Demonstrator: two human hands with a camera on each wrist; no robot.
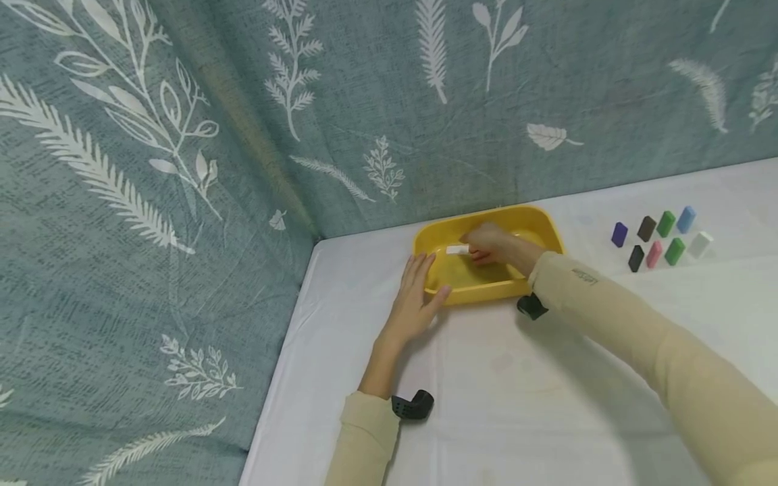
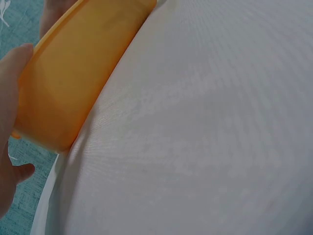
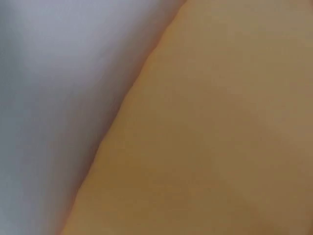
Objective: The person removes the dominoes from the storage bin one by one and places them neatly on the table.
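Observation:
A yellow plastic tub (image 1: pixel 480 295) stands on the white-covered table against the curtain. The left hand (image 1: pixel 413 304) rests at its left front corner, fingers stretched along the left side and thumb against the front wall. In the left wrist view, the left hand (image 2: pixel 7 98) touches the tub (image 2: pixel 73 73) from outside. My right hand (image 1: pixel 492 243) reaches down inside the tub with curled fingers, pinching a small white block (image 1: pixel 457 250). A reddish patch beside the fingertips is too small to identify. The right wrist view shows only the tub's wall (image 3: pixel 210 127) close up and blurred.
To the right of the tub, several small coloured blocks stand in two rows, among them a purple block (image 1: pixel 619 234), a black block (image 1: pixel 635 258), a pink block (image 1: pixel 654 254) and a white block (image 1: pixel 700 244). A patterned curtain (image 1: pixel 425 135) hangs behind and left.

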